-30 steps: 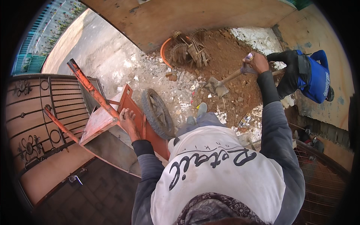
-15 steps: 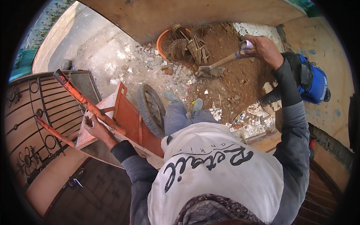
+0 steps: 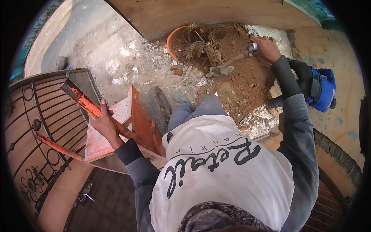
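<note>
My right hand (image 3: 266, 49) is closed round the grip of a shovel (image 3: 235, 60). Its metal blade (image 3: 221, 72) rests low over the brown soil (image 3: 245, 85), at the edge of the rubble. On the left, my left hand (image 3: 103, 125) wraps a worn orange handle (image 3: 79, 96) of a wheelbarrow, thumb along the top. The orange wheelbarrow (image 3: 143, 120) seems tipped up; its black wheel (image 3: 158, 108) stands close to my legs. A second orange handle (image 3: 58, 146) sticks out farther left.
Worn wicker baskets (image 3: 212, 52) lie by an orange rim (image 3: 168, 44) at the soil pile. A blue and black bundle (image 3: 324, 91), kind unclear, sits by the right wall. A metal gate (image 3: 50, 116) stands left. Broken rubble (image 3: 154, 58) covers the ground ahead.
My left hand has moved up and closed round the wheelbarrow handle, where it was loosely beside it. The shovel stays in my right hand, its blade slightly shifted. The view has turned a little.
</note>
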Demonstrator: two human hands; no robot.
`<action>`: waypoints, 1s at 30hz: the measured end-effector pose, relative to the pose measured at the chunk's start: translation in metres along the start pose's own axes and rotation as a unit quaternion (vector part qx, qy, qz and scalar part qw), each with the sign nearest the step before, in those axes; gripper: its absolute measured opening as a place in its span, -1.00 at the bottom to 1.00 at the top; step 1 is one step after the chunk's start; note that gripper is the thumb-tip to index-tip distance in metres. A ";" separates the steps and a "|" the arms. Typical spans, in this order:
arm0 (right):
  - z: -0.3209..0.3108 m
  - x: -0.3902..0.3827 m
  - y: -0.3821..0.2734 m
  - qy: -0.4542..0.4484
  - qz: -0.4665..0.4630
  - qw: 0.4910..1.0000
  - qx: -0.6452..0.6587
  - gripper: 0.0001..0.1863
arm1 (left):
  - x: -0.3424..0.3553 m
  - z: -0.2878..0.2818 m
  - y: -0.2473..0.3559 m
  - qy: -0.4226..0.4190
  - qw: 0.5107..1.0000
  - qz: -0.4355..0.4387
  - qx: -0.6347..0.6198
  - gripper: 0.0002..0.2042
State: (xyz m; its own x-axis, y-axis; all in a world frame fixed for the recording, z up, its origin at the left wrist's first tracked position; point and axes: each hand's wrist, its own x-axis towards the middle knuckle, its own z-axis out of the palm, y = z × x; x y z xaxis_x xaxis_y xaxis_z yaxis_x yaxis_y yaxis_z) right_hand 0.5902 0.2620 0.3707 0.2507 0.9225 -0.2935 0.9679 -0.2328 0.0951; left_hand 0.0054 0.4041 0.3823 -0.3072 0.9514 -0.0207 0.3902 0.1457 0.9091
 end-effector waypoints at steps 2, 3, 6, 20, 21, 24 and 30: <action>-0.002 -0.002 -0.003 -0.011 0.009 1.000 -0.023 -0.25 | 0.002 -0.001 0.000 -0.004 1.000 -0.003 -0.002 -0.77; -0.005 -0.007 -0.004 -0.019 0.015 1.000 -0.018 -0.22 | 0.003 0.001 -0.003 -0.005 1.000 -0.009 -0.008 -0.79; -0.025 -0.009 -0.020 -0.059 0.031 0.998 -0.003 -0.16 | 0.007 0.003 -0.004 0.011 0.999 -0.023 -0.026 -0.82; -0.077 0.127 -0.359 -0.069 -0.265 0.704 0.655 -0.35 | 0.016 -0.001 -0.016 0.061 0.998 -0.032 0.007 -0.82; -0.087 0.125 -0.403 -0.124 -0.294 0.578 0.751 -0.22 | 0.018 0.000 -0.018 0.060 0.998 -0.026 0.022 -0.82; -0.119 0.126 -0.502 -0.290 -0.251 0.366 0.848 -0.05 | 0.016 0.002 -0.014 0.065 0.996 -0.045 0.042 -0.82; -0.145 0.157 -0.559 -0.507 -0.278 0.193 0.793 0.03 | 0.015 -0.002 -0.019 0.076 0.995 -0.043 0.045 -0.81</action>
State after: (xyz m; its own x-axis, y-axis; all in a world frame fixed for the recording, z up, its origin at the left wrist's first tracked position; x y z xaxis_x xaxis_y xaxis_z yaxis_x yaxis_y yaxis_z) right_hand 0.0860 0.5819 0.4095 -0.8031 0.5939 0.0487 -0.5620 -0.7277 -0.3931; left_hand -0.0080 0.4152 0.3659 -0.4683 0.8832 -0.0268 0.4314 0.2550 0.8654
